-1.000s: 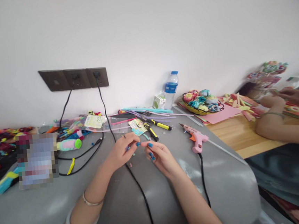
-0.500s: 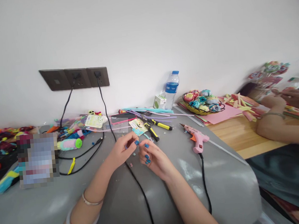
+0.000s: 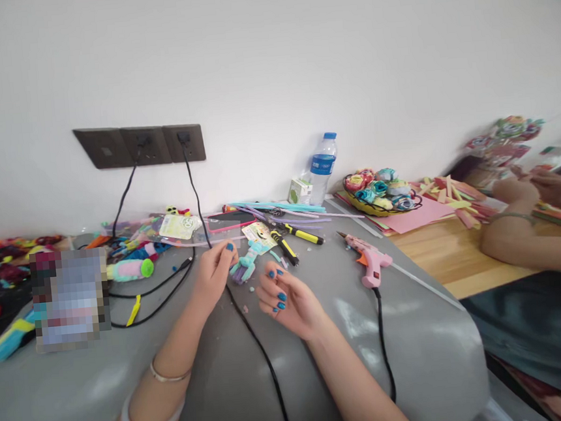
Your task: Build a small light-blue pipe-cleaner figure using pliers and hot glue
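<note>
My left hand [image 3: 216, 272] is closed in a pinch, thumb pressed to fingers; whatever lies between them is hidden. Just beside its fingertips, a small light-blue and purple fuzzy pipe-cleaner figure [image 3: 248, 260] lies on the grey table. To the right, my right hand [image 3: 293, 301] has its blue-nailed fingers curled in with the thumb close to the index finger. Anything in that grip is too small to make out. The two hands are apart. Behind them lie pliers with yellow-and-black handles [image 3: 286, 248] and a small printed card [image 3: 259, 234].
A pink glue gun [image 3: 374, 262] lies to the right, its cord running forward. Pipe cleaners [image 3: 280, 208], a water bottle [image 3: 323, 167] and a basket of paper flowers [image 3: 382, 194] stand along the wall. A black cable [image 3: 254, 334] crosses the table. Another person's arm [image 3: 533, 234] rests at right.
My hands have moved apart, the left one going left and slightly up. The blue and purple figure, mostly hidden behind my fingers before, now shows between them.
</note>
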A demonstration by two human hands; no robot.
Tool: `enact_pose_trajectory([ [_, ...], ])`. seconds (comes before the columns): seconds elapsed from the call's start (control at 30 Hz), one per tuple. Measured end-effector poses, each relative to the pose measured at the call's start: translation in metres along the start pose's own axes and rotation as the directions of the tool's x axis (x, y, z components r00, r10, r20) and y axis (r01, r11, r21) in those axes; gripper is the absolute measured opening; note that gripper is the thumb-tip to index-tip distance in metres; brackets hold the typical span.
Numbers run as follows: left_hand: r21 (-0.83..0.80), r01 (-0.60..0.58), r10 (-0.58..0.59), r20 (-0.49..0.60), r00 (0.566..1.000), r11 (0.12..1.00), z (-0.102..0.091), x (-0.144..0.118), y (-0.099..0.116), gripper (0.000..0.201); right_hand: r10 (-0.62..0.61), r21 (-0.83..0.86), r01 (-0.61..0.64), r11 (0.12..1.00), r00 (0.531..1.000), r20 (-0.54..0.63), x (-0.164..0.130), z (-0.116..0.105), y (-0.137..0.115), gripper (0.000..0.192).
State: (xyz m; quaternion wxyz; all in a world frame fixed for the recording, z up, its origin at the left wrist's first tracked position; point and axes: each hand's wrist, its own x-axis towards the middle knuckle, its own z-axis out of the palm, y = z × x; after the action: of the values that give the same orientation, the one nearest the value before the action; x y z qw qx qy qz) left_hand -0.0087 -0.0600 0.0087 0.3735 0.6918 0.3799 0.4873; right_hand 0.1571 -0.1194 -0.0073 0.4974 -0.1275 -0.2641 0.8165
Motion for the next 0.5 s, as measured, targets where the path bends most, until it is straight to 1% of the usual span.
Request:
enact_pose_trajectory([
  [0.07, 0.072, 0.014, -0.01, -0.046, 0.999, 0.997, -0.002, 0.002, -0.003, 0.035, 0.001, 0.032, -0.001, 0.999, 1.0, 0.018, 0.001, -0.001, -0.001, 0.034],
  [0.13, 0.171, 0.001, 0.017, -0.103, 0.995, 0.985, -0.005, 0.005, -0.007, 0.032, 0.0, 0.043, -0.001, 0.999, 1.0, 0.017, 0.003, -0.003, -0.001, 0.04],
  [0.2, 0.278, -0.016, 0.067, -0.175, 0.982, 0.961, -0.01, 0.008, -0.013, 0.022, -0.004, 0.029, 0.004, 1.0, 1.0, 0.01, 0.004, -0.005, 0.0, 0.043],
  [0.27, 0.34, 0.02, 0.067, -0.244, 0.968, 0.94, -0.015, 0.011, -0.019, 0.007, -0.009, -0.007, 0.009, 1.0, 1.0, 0.001, 0.006, -0.008, 0.001, 0.044],
  [0.37, 0.366, 0.082, 0.024, -0.276, 0.961, 0.927, -0.02, 0.013, -0.027, 0.016, -0.046, -0.069, 0.044, 0.997, 0.999, -0.025, 0.006, -0.013, 0.001, 0.043],
  [0.43, 0.384, 0.092, 0.011, -0.259, 0.966, 0.919, -0.022, 0.013, -0.029, 0.023, -0.094, -0.111, 0.087, 0.99, 0.994, -0.056, 0.006, -0.017, -0.001, 0.043],
  [0.5, 0.406, 0.101, 0.001, -0.242, 0.97, 0.908, -0.022, 0.014, -0.029, 0.026, -0.144, -0.174, 0.126, 0.977, 0.985, -0.094, 0.006, -0.022, -0.004, 0.042],
])
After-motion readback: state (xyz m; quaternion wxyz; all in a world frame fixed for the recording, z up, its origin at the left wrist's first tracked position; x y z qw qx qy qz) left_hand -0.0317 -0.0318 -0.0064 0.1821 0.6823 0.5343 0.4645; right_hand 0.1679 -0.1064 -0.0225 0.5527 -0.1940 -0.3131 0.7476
